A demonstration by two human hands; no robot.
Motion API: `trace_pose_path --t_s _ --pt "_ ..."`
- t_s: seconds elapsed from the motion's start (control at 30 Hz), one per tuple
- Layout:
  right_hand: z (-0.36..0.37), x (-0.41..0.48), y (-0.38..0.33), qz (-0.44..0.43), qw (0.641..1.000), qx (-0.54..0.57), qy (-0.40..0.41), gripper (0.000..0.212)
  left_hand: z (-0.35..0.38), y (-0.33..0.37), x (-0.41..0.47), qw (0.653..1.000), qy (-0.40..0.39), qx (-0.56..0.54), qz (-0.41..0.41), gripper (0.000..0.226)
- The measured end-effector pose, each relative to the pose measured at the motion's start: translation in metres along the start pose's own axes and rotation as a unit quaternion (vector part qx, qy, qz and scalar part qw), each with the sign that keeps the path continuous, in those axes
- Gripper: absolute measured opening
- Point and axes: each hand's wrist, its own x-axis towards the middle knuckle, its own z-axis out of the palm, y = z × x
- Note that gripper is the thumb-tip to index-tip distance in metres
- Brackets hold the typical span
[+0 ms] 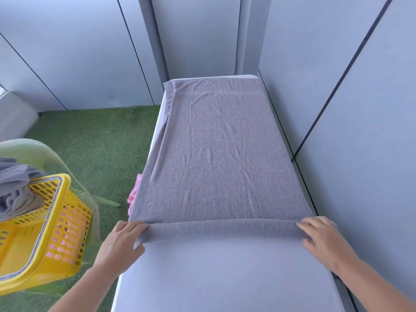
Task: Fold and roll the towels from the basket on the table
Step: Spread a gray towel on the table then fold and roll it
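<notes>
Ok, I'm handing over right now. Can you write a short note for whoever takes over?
Left hand: grips the grey towel at its near left corner.
Right hand: grips the near right corner.
Towel: spread flat along the table, near edge turned over once.
Yellow basket: on the left, with more grey towels in it.
Done: towel laid out, first turn started.
Left: finish this one, then the rest in the basket.
</notes>
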Motion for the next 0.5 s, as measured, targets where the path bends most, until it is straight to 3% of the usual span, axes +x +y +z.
trace_pose_path --t_s 0.17,0.27,0.4,0.5 --pt "-0.011 0.005 -0.006 -0.002 1.0 -0.008 -0.013 0.015 0.002 -0.004 0.001 1.0 0.01 0.02 0.01 0.028" --pt "-0.017 0.0 -0.003 -0.007 0.999 -0.009 -0.031 0.016 -0.001 -0.001 -0.007 0.999 0.026 0.029 0.017 0.026" --pt "-0.014 -0.002 -0.005 0.049 0.996 0.043 -0.067 0.017 0.0 0.001 -0.009 0.999 0.041 0.029 0.006 0.029" --pt "-0.016 0.001 -0.012 0.083 0.992 0.086 -0.036 0.028 0.005 0.001 -0.005 0.998 0.054 -0.01 -0.035 0.029"
